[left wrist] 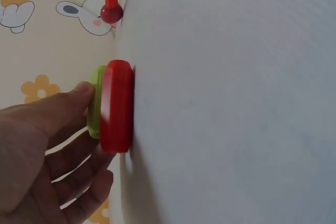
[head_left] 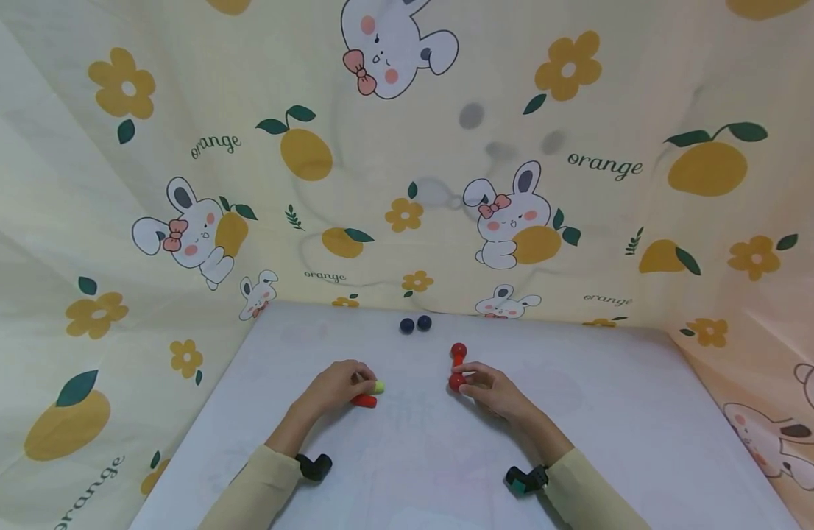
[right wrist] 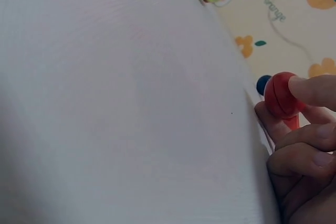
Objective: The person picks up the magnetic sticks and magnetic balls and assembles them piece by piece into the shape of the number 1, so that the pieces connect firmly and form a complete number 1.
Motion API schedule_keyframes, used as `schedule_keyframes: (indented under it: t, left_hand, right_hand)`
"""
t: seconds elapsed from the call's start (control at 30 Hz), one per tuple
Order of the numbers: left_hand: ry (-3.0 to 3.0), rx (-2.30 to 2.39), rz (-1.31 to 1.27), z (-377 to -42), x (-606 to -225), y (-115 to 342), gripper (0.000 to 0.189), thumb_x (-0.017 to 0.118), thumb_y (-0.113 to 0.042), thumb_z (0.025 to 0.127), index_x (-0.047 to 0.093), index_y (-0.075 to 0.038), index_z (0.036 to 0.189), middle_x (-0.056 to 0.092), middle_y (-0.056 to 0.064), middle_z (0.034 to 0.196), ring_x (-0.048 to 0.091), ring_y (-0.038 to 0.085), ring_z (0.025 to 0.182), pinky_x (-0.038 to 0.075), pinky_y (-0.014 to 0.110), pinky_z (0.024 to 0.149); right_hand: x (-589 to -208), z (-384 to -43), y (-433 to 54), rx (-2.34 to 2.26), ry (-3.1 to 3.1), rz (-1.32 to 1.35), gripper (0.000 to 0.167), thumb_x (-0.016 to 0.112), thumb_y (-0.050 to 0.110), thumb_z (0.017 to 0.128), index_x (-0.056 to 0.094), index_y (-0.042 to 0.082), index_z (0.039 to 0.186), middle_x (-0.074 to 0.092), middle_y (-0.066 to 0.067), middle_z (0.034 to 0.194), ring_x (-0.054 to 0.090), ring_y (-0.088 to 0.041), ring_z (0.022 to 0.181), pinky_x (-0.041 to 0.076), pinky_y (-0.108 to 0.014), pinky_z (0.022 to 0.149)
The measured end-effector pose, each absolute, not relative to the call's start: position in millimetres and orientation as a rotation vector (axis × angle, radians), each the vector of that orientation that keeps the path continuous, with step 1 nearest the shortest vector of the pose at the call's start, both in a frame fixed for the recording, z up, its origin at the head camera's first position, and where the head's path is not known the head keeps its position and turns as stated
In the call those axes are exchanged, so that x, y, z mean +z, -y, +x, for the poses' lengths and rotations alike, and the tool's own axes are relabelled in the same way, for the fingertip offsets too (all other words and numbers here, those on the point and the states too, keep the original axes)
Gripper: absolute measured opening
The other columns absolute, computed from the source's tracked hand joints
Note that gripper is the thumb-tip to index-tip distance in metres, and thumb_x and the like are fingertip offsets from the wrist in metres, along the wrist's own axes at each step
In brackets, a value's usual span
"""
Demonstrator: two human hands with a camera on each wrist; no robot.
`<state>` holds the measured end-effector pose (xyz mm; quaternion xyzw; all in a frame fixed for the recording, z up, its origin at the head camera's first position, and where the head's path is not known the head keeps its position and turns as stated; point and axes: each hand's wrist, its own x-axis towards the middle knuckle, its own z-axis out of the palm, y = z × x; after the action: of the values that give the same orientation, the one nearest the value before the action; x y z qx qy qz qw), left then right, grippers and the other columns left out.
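My left hand (head_left: 335,386) pinches a yellow-green plastic bar (left wrist: 95,98) with rounded ends, the thumb against its side. Right beside that bar lies a similar red bar (left wrist: 118,106), close to the tabletop; whether the fingers also touch it, I cannot tell. With thumb and fingers, my right hand (head_left: 496,391) grips the near ball (head_left: 456,382) of a red dumbbell-shaped toy. Its short red rod (head_left: 458,360) leads away from me to a second red ball (head_left: 458,350). In the right wrist view the gripped ball (right wrist: 282,95) shows a groove around it.
Two dark blue balls (head_left: 407,325) (head_left: 424,322) sit side by side near the back edge of the white table (head_left: 407,471). Behind and at the sides hangs a cream cloth (head_left: 420,243) printed with rabbits, oranges and flowers. Each wrist wears a black device (head_left: 314,467).
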<state>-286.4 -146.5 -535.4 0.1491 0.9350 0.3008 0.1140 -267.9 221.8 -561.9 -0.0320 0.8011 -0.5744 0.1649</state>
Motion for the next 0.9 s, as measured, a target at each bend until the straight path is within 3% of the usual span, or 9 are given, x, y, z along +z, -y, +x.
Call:
schedule_keyframes:
  t: [0.13, 0.43, 0.67, 0.83, 0.9]
  left_hand:
    - [-2.738, 0.888, 0.433, -285.3, -532.4, 142.8, 0.012, 0.077, -0.030, 0.101, 0.079, -0.022, 0.111, 0.072, -0.008, 0.097, 0.061, 0.014, 0.086, 0.054, 0.034, 0.080]
    - [-2.701, 1.001, 0.540, -282.4, -527.9, 132.9, 0.014, 0.075, -0.033, 0.103, 0.078, -0.024, 0.112, 0.074, -0.008, 0.104, 0.062, 0.012, 0.089, 0.053, 0.033, 0.078]
    - [-2.636, 1.106, 0.586, -279.5, -527.4, 121.2, 0.011, 0.074, -0.029, 0.104, 0.078, -0.023, 0.112, 0.075, -0.006, 0.109, 0.063, 0.012, 0.093, 0.054, 0.030, 0.076]
    - [-2.561, 1.178, 0.565, -275.7, -528.5, 110.8, 0.015, 0.075, -0.028, 0.103, 0.076, -0.022, 0.117, 0.075, -0.004, 0.109, 0.064, 0.015, 0.092, 0.057, 0.030, 0.070]
    - [-2.545, 1.184, 0.563, -273.7, -529.8, 106.9, 0.017, 0.075, -0.029, 0.103, 0.076, -0.023, 0.119, 0.075, -0.005, 0.109, 0.064, 0.015, 0.093, 0.057, 0.030, 0.072]
  right_hand:
    - [-558.7, -266.6, -222.1, -1.634, -2.282, -0.100, 0.039, 0.076, 0.026, 0.102, 0.069, 0.023, 0.140, 0.064, -0.013, 0.135, 0.054, -0.027, 0.110, 0.048, -0.032, 0.075]
    - [-558.5, -267.8, -222.3, -1.632, -2.283, -0.091, 0.040, 0.075, 0.028, 0.103, 0.067, 0.023, 0.142, 0.064, -0.013, 0.137, 0.055, -0.023, 0.088, 0.045, -0.029, 0.065]
    - [-565.3, -270.6, -221.9, -1.655, -2.282, -0.072, 0.039, 0.076, 0.027, 0.102, 0.069, 0.023, 0.140, 0.065, -0.013, 0.135, 0.056, -0.024, 0.104, 0.046, -0.031, 0.072]
    - [-566.4, -272.7, -222.9, -1.668, -2.251, -0.077, 0.041, 0.076, 0.027, 0.102, 0.068, 0.023, 0.141, 0.064, -0.013, 0.134, 0.052, -0.022, 0.079, 0.043, -0.027, 0.063]
    - [-565.9, -272.7, -223.4, -1.673, -2.236, -0.086, 0.042, 0.076, 0.027, 0.102, 0.067, 0.021, 0.142, 0.064, -0.013, 0.133, 0.050, -0.021, 0.077, 0.042, -0.026, 0.062]
